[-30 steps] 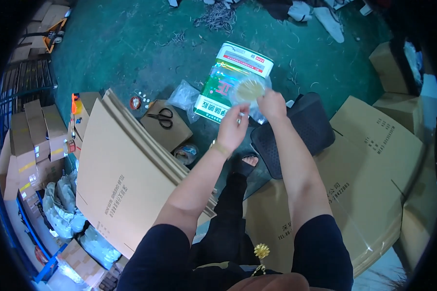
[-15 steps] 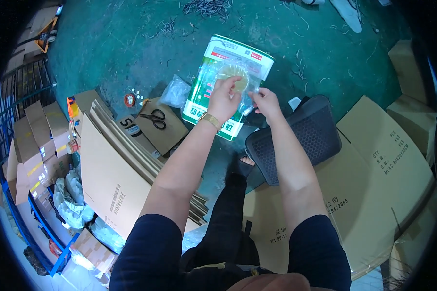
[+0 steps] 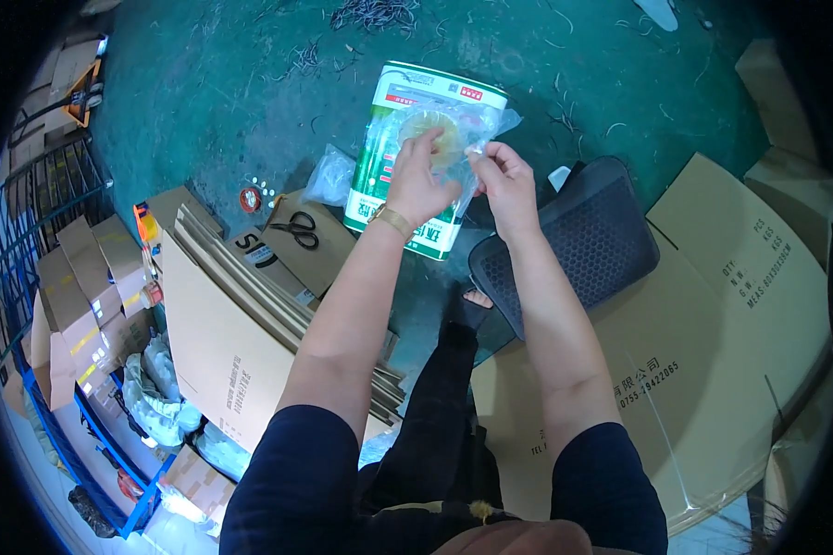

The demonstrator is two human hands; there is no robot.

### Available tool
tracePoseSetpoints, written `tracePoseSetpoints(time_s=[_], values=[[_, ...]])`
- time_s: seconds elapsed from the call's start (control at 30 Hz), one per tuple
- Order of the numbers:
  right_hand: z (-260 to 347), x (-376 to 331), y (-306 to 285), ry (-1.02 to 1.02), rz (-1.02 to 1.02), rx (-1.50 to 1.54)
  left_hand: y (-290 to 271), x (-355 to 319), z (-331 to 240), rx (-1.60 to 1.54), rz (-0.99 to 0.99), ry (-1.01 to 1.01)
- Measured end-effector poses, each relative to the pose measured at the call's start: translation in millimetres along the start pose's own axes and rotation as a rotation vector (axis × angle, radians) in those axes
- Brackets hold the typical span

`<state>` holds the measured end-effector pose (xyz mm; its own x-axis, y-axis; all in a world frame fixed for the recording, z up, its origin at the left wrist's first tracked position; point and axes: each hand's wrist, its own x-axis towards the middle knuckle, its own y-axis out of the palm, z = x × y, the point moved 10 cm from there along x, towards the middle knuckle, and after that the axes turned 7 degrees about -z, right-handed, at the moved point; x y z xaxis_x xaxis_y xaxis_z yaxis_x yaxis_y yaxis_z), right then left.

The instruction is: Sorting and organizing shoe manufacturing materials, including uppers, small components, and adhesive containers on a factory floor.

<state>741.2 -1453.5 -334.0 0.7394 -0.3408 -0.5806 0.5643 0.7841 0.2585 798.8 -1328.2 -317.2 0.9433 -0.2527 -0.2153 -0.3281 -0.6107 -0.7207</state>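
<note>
A green and white rectangular tin lies on the floor in front of me. On top of it is a clear plastic bag with a round, pale yellowish thing inside; its kind is hard to make out. My left hand rests over the bag at the round thing, fingers stretched out and thumb apart. At the bag's right edge, my right hand pinches the plastic between thumb and fingers.
Black scissors lie on cardboard to the left, near a small clear bag and a reddish roll. Stacked cardboard sheets stand at left. A dark textured cushioned seat and flat cardboard occupy the right.
My right hand has moved slightly up and left, pulling the bag's edge, and more of the plastic sticks up at the right. The left hand stays over the round thing. The view has shifted slightly.
</note>
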Motion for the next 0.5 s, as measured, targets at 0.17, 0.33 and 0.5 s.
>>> tracePoseSetpoints(time_s=[0.17, 0.33, 0.5], values=[[14, 6, 24, 0.031, 0.148, 0.065, -16, -4, -22, 0.039, -0.1, 0.276], [5, 23, 22, -0.537, 0.142, -0.986, -8, 6, 34, -0.839, -0.062, -0.441], [-1, 24, 50, -0.59, 0.135, -0.94, -7, 9, 41, -0.79, 0.075, -0.45]])
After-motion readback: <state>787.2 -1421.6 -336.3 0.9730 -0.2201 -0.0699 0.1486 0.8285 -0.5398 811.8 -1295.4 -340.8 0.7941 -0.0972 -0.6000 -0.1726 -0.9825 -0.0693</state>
